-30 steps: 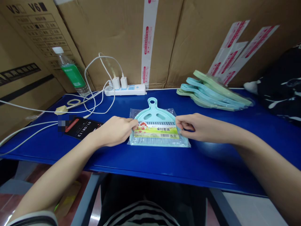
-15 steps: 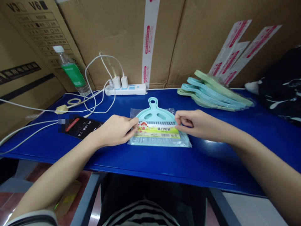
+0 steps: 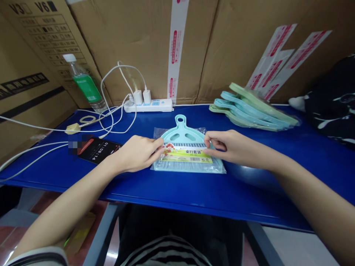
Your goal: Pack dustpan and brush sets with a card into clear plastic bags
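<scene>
Pinching opposite edges of the clear-bagged pale-blue plastic dustpan set (image 3: pixel 185 139), flat on the blue table (image 3: pixel 180 192), with left hand (image 3: pixel 136 153) and right hand (image 3: pixel 229 146) closed on it; seemingly light, stiff, slippery-filmed, best held by its rims.

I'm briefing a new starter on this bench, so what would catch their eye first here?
A bagged light-blue dustpan set lies in the middle of the blue table, with the left hand pinching its left edge and the right hand pinching its right edge. Behind to the right, a stack of blue and green dustpans rests near the cardboard boxes.
</scene>
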Available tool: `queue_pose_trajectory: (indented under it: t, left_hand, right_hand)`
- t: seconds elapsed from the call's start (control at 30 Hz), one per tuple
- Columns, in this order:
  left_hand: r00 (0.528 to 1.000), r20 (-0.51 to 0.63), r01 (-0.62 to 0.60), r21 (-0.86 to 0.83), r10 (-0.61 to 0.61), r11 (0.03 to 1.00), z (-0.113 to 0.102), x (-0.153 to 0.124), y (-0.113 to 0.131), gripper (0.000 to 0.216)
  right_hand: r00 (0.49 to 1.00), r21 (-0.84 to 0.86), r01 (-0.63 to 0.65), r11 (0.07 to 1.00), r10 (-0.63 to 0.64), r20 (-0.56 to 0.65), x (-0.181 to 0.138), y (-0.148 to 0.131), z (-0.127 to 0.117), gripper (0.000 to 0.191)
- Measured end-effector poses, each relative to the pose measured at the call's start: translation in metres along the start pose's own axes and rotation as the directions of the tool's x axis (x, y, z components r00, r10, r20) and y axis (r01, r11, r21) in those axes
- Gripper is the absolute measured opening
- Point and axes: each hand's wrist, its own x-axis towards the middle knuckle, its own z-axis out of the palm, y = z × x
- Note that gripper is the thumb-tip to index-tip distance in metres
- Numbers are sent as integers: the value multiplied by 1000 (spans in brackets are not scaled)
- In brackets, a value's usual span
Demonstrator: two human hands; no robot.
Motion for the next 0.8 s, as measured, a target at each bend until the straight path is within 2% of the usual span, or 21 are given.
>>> queue_pose_trajectory:
  t: [0.1,0.2,0.3,0.43,0.6,0.8]
  left_hand:
    - [999,-2,38,-52,-38,998,1,0,3,30]
    - [991,-7,135,-122,-137,983,4,0,5,21]
    - [985,16,169,-304,-173,938,8,1,4,11]
    - [985,34,163,-482,-168,861,9,1,1,9]
    - [984,27,165,-525,-178,835,10,2,1,14]
    - [985,12,155,-498,-171,853,12,3,0,16]
  right_hand:
    - [1000,-11,-4,1000,4,16,1,-2,2,31]
    - [1000,-25,-25,999,25,17,1,-2,3,34]
    - [996,-48,-83,995,84,25,0,-2,1,37]
    - [973,-46,-184,982,189,129,-3,-3,-2,38]
    - [955,-22,-216,976,216,202,-3,-5,-4,27]
    - [964,-2,-194,981,191,183,-2,-2,-3,17]
